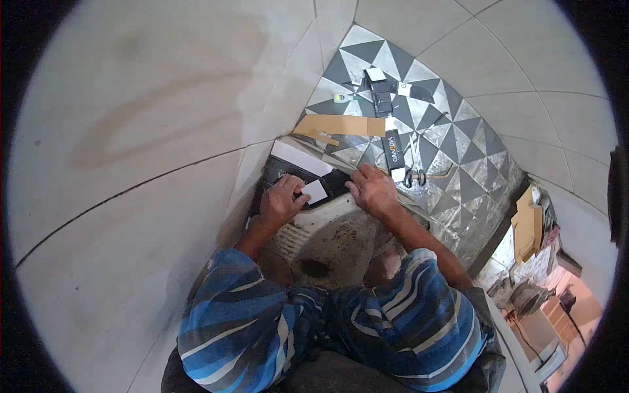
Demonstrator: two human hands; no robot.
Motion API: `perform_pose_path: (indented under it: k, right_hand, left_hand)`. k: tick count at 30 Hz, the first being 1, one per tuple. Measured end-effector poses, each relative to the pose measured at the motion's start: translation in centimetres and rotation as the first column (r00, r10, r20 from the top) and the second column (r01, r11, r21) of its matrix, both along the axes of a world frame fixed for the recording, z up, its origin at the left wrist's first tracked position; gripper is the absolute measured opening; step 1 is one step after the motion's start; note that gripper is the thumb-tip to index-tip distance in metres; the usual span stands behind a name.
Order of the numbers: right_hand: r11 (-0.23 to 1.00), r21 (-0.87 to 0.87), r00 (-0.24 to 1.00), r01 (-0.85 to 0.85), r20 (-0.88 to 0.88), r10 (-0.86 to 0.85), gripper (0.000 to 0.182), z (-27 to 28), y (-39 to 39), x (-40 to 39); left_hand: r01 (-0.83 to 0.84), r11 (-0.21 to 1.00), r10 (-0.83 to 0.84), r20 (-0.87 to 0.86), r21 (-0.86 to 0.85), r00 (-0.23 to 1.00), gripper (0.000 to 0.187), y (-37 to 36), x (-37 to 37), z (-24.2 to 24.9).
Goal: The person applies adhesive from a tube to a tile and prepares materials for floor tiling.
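My left hand (282, 199) is closed, its thumb and fingers at the edge of a small white rectangular piece (316, 191). That piece lies over a dark surface (337, 185) behind the dirty squat toilet pan (333, 239). To the right, my right hand (375, 190) has its fingers curled down at the end of the dark surface. Whatever lies under those fingertips is hidden. Beyond my left hand, a long white strip (301, 158) runs along the back edge of the dark surface.
Brown cardboard (341, 125) lies on the patterned tile floor (458, 154). Near it are a black printed box (393, 149), dark-handled scissors (415, 178) and a small scraper-like tool (343, 98). A tiled wall (144, 150) stands close on the left. More cardboard (526, 226) is at right.
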State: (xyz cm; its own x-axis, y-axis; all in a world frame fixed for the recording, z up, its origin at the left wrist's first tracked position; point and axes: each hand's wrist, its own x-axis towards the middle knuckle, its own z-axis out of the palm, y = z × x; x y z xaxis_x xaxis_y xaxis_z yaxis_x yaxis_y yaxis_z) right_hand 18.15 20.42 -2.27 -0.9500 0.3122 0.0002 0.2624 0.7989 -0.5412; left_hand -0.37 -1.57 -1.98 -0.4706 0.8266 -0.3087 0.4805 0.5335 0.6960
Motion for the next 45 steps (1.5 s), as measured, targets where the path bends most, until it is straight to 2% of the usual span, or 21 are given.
perform_pose_path:
  k: [5,8,10,11,13,14,16,19,29,34,35,36,37,38,41,45]
  right_hand:
    - [1.000,0.025,0.999,-0.007,0.041,0.006,0.020,0.4,0.1,-0.4]
    - [1.000,0.000,0.999,-0.005,0.033,0.005,0.021,0.5,0.2,-0.4]
    - [0.998,-0.059,0.977,-0.016,0.211,0.028,0.029,0.5,0.2,-0.4]
    - [0.998,-0.059,0.977,-0.018,0.211,0.030,0.029,0.4,0.1,-0.4]
    - [1.000,0.016,0.999,-0.008,0.035,0.008,0.022,0.2,0.1,-0.5]
    - [1.000,0.016,0.999,-0.008,0.035,0.007,0.022,0.3,0.1,-0.4]
    - [0.999,-0.045,0.988,-0.021,0.152,0.027,0.026,0.4,0.2,-0.4]
    - [0.998,-0.061,0.980,-0.015,0.196,0.027,0.024,0.7,0.3,-0.4]
    - [0.998,-0.056,0.989,-0.027,0.141,0.034,0.021,-0.4,0.3,0.0]
    - [0.991,-0.129,0.957,-0.024,0.285,0.060,0.023,1.0,0.5,-0.7]
    - [0.992,-0.127,0.956,-0.023,0.286,0.058,0.023,0.9,0.5,-0.6]
    - [0.995,-0.095,0.975,-0.033,0.216,0.053,0.022,0.6,0.4,-0.5]
    - [0.997,-0.059,0.989,-0.041,0.142,0.049,0.022,0.4,0.4,-0.4]
    - [0.998,-0.051,0.989,-0.038,0.142,0.044,0.022,0.2,0.5,-0.4]
    - [0.998,-0.034,0.993,-0.052,0.106,0.055,0.022,-0.1,0.5,-0.2]
    - [0.998,-0.052,0.991,-0.041,0.125,0.047,0.023,-0.2,0.5,-0.2]
  left_hand:
    - [-0.008,0.994,0.014,0.053,-0.110,0.999,0.035,0.4,0.0,0.8]
    - [0.007,0.992,-0.004,0.025,-0.124,1.000,0.034,0.3,0.0,0.8]
    - [-0.004,0.994,0.008,0.036,-0.111,0.999,0.034,0.4,0.0,0.7]
    - [-0.011,0.995,0.015,0.049,-0.096,0.999,0.034,0.3,0.0,0.6]
    - [-0.008,0.994,0.013,0.043,-0.109,0.999,0.034,0.2,0.0,0.4]
    - [-0.005,0.993,0.010,0.040,-0.122,0.999,0.034,0.3,0.0,0.4]
    - [-0.006,0.993,0.012,0.046,-0.117,0.999,0.034,0.2,0.0,0.3]
    - [0.009,0.994,-0.005,0.034,-0.106,0.999,0.034,0.2,-0.1,0.3]
    - [-0.020,0.995,0.026,0.068,-0.098,0.997,0.033,0.3,-0.1,0.5]
    - [-0.011,0.996,0.019,0.086,-0.086,0.996,0.033,0.2,-0.2,0.3]
    - [-0.004,0.996,0.012,0.081,-0.091,0.997,0.033,0.0,-0.2,0.1]
    - [-0.002,0.996,0.010,0.082,-0.089,0.997,0.033,-0.2,-0.2,-0.2]
    - [0.027,0.999,-0.027,0.014,-0.025,1.000,0.032,-0.3,-0.2,-0.7]
    - [0.061,0.997,-0.059,-0.057,0.038,0.997,0.032,-0.4,-0.1,-1.2]
    - [-0.007,1.000,0.007,0.035,-0.005,0.999,0.033,-0.1,0.1,-0.3]
    - [-0.002,1.000,0.003,0.020,-0.013,1.000,0.033,0.1,0.0,0.0]
